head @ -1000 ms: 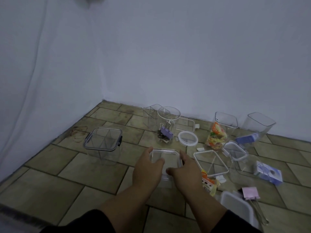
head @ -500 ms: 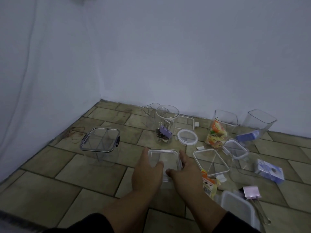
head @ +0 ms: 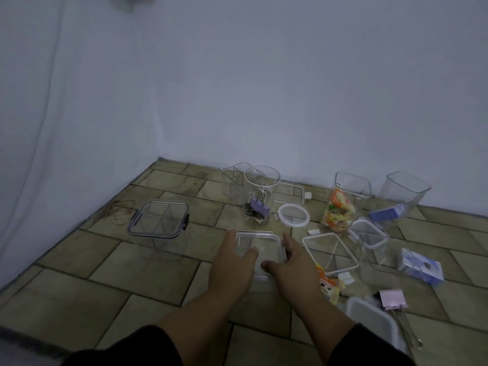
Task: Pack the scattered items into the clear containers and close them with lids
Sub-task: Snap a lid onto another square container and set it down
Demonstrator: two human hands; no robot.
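On the tiled floor (head: pixel 79 260), my left hand (head: pixel 231 265) and right hand (head: pixel 291 265) grasp opposite sides of a clear square container (head: pixel 260 247), its lid (head: pixel 257 237) on top, thumbs resting over it. A lidded divided container (head: pixel 159 220) stands to the left; a round jar (head: pixel 260 196) holding binder clips (head: pixel 257 208) stands just behind.

Tiled floor (head: pixel 79 291), bearing: lidded divided box (head: pixel 158 220); round jar (head: pixel 260 196) of binder clips; round lid (head: pixel 293 215); snack jar (head: pixel 343 204); open divided box (head: pixel 330 253); blue packet (head: pixel 421 265); pink clip (head: pixel 392 299); white lid (head: pixel 369 320).
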